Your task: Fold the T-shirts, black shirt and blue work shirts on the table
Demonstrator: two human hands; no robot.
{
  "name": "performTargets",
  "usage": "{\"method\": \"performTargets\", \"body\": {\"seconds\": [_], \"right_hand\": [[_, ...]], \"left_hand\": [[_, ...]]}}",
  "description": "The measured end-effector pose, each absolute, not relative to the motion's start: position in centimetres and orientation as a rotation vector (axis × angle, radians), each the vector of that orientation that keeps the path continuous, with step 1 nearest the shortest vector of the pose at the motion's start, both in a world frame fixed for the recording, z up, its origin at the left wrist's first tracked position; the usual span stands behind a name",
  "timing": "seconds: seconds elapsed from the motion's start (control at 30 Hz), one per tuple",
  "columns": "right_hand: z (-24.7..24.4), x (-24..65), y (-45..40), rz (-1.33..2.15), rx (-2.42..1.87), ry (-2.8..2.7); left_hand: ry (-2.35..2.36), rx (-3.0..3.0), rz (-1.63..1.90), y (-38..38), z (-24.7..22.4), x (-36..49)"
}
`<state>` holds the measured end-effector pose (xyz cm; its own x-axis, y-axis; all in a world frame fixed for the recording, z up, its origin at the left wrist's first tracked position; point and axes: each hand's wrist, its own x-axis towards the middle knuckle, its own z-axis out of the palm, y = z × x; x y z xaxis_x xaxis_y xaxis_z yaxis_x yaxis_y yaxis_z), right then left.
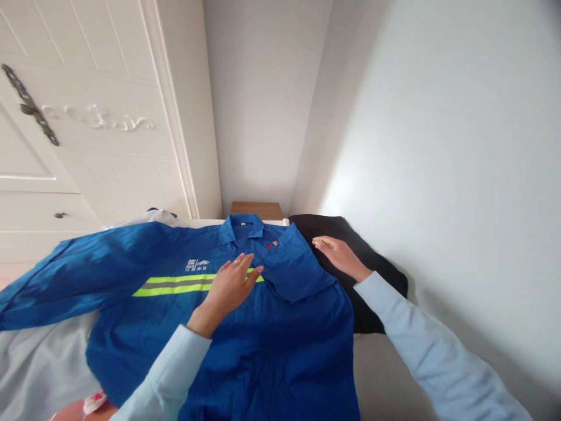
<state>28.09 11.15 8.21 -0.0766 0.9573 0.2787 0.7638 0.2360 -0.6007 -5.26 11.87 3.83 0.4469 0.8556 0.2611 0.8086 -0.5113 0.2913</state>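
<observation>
Blue work jacket (272, 339): your left hand (232, 285) and right hand (340, 255), both released, flank the folded sleeve (293, 270). Sleeve-folding seems in hand; spread sleeve (56, 280), left of your left hand, probably needs turning inward.

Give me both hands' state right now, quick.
Left hand: open, over the blue jacket; nothing visibly held.
Right hand: loosely open, in front of the black fabric; nothing visibly held.

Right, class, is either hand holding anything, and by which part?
Nothing appears held: the left hand is over the blue jacket, the right hand over the black cloth, neither visibly gripping fabric.
</observation>
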Motion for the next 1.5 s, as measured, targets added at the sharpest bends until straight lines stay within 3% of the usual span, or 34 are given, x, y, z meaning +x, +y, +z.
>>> {"method": "performTargets", "body": {"seconds": [0.17, 0.33, 0.7, 0.93, 1.13, 1.5], "right_hand": [[8.2, 25.7, 19.5, 0.403, -1.962, -1.843], [7.2, 23.8, 24.9, 0.380, -2.112, -1.827], [5.4, 25.6, 27.8, 0.266, -2.286, -1.673], [5.7, 23.8, 25.6, 0.040, -2.150, -1.808], [2.8, 23.4, 22.4, 0.056, -1.499, -2.514], [2.0, 25.1, 23.0, 0.117, -1.566, -2.580]], "left_hand": [[1.120, 2.721, 0.549, 11.1, 4.0, 0.2], [1.044, 2.721, 0.408, 11.6, 2.3, 1.5], [0.965, 2.742, 0.520, 11.4, 0.9, 1.2], [0.966, 2.723, 0.569, 11.3, 0.8, 1.2], [0.949, 2.718, 0.503, 11.4, 0.8, 1.3], [0.970, 2.787, 0.505, 11.4, 0.5, 1.4]]}}
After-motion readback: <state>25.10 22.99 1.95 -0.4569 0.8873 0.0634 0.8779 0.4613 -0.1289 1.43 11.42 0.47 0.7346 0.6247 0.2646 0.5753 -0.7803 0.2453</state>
